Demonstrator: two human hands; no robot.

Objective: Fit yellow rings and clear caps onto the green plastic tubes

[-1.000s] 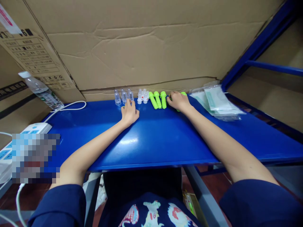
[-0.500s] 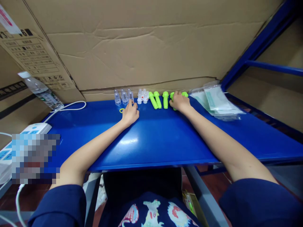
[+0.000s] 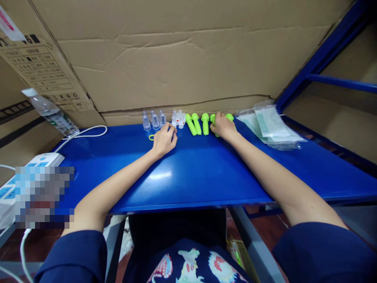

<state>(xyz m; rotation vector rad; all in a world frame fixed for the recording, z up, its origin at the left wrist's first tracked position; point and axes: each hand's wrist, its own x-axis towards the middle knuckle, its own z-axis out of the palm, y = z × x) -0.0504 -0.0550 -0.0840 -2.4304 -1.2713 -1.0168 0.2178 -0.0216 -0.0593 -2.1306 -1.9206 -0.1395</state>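
My left hand is just above the table with its fingers apart and nothing visible in them. Its fingertips are nearest the clear plastic domed pieces and the small white-and-clear parts. A thin yellow ring lies left of that hand. Several lime-green torch-shaped pieces stand in a row along the back. My right hand is curled over the green torch-shaped pieces at the row's right end and partly hides them.
The blue table backs onto a cardboard wall. Clear plastic bags lie at the right by a blue frame bar. To the left are a water bottle, a white cable and a power strip.
My left hand has shifted slightly right, away from the clear domed pieces, and its fingers have spread. My right hand has hardly moved over the green pieces.
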